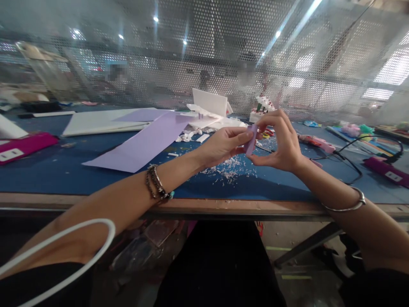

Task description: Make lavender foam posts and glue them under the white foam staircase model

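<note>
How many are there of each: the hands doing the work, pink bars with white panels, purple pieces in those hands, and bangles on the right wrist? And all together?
Hands: 2, left hand and right hand
Magenta bars: 2
Held purple piece: 1
Silver bangle: 1
Total: 6

Overhead lights [156,19] glare in streaks while the mesh screen [217,47] blurs leftward.

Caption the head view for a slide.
Left hand and right hand hold a small purple piece above white crumbs on a blue table.
</note>
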Demonstrator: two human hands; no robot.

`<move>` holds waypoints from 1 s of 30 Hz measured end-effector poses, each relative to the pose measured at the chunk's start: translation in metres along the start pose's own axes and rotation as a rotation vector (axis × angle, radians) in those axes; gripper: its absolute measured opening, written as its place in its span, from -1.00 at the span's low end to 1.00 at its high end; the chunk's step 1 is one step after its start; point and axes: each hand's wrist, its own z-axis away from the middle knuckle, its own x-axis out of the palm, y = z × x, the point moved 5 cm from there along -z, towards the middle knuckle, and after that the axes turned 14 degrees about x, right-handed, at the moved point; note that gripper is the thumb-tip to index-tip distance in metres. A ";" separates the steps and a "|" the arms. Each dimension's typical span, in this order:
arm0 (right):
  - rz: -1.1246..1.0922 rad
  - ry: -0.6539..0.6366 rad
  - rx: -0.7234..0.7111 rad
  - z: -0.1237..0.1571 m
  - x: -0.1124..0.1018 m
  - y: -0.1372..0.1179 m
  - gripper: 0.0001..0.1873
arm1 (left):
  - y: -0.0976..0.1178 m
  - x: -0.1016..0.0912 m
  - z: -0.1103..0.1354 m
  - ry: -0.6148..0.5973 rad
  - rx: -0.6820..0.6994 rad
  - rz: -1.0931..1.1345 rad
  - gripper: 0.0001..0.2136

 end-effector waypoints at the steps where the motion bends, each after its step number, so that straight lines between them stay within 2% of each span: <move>1: -0.004 -0.005 0.000 0.000 0.000 -0.001 -0.49 | 0.000 0.000 0.000 0.009 0.015 -0.004 -0.74; 6: 0.029 -0.078 0.042 0.000 0.004 0.004 -0.45 | 0.001 -0.007 -0.003 0.110 0.085 -0.089 -0.72; 11: 0.063 -0.104 0.062 0.000 0.007 0.003 -0.48 | -0.002 -0.013 -0.003 0.141 0.130 -0.192 -0.74; 17: 0.103 -0.104 0.170 0.002 0.012 0.003 -0.53 | 0.005 -0.012 -0.003 0.119 0.248 -0.392 -0.72; 20: 0.153 -0.109 0.190 0.003 0.013 0.002 -0.55 | 0.007 -0.011 -0.002 0.138 0.255 -0.473 -0.73; 26: 0.195 -0.080 0.180 0.002 0.011 0.002 -0.59 | 0.003 -0.012 -0.003 0.110 0.252 -0.466 -0.69; 30: 0.179 -0.076 0.170 0.002 0.010 0.004 -0.58 | 0.013 -0.015 -0.005 0.035 0.324 -0.718 -0.63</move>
